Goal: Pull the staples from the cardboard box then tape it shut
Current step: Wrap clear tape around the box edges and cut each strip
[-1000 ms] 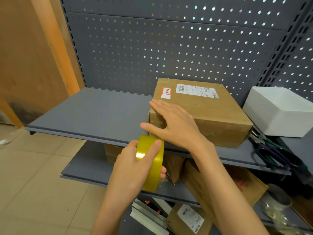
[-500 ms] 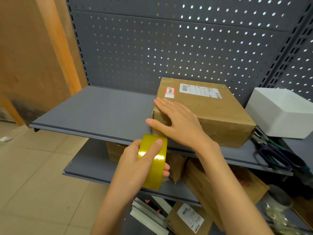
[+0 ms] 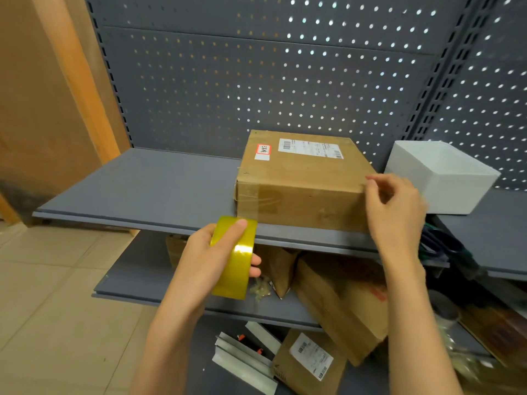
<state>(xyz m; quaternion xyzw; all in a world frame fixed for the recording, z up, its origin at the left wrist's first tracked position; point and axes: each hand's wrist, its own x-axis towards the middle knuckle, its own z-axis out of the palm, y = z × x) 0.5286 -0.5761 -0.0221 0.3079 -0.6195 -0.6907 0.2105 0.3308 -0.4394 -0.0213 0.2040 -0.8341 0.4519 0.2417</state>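
A brown cardboard box with a white shipping label and a red-framed sticker lies flat on the grey shelf. Clear tape shows on the left part of its front face. My left hand grips a yellow tape roll just below the shelf's front edge, under the box's left front corner, with the index finger over the roll's top. My right hand is at the box's right front corner, fingers loosely curled, fingertips at the top edge. It is blurred, and no staples are visible.
A white foam box stands right of the cardboard box, with dark-handled scissors below it on the shelf edge. A lower shelf holds tilted brown boxes and a labelled parcel. Grey pegboard backs the shelf.
My right hand left the box's left front corner and swept across to its right front corner. The left hand with the tape roll stayed about where it was.
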